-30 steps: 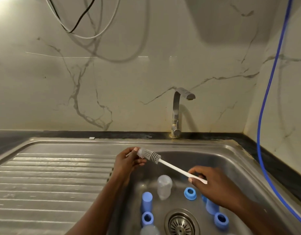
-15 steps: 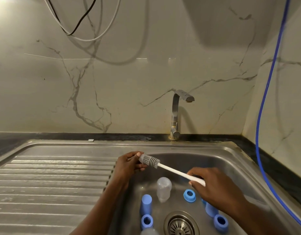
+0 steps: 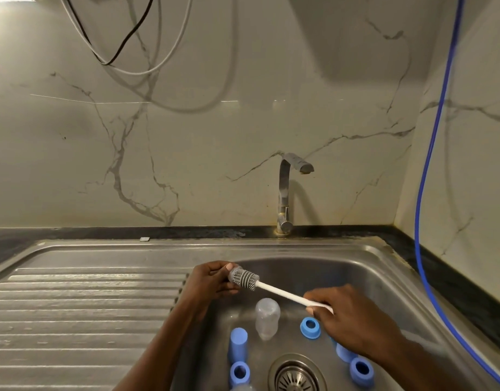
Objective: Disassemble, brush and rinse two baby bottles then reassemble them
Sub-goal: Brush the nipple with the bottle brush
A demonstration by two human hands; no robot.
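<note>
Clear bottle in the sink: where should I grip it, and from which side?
Probably grip the clear bottle around its wide middle, coming from above: its rounded end points toward the tap, the narrower neck toward the drain, and both flanks look free.

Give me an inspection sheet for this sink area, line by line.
Surface: steel sink, ribbed drainboard left.
Job's things: brush; in the basin a clear bottle, two blue caps, three blue rings.
Clutter: grey scrap on counter.
Hands: left hand pinches a clear part at the brush tip; right hand grips its handle.
Cables: blue cable down the right; white and black cables top left.
Surroundings: tap, no water running; marble wall.
</note>
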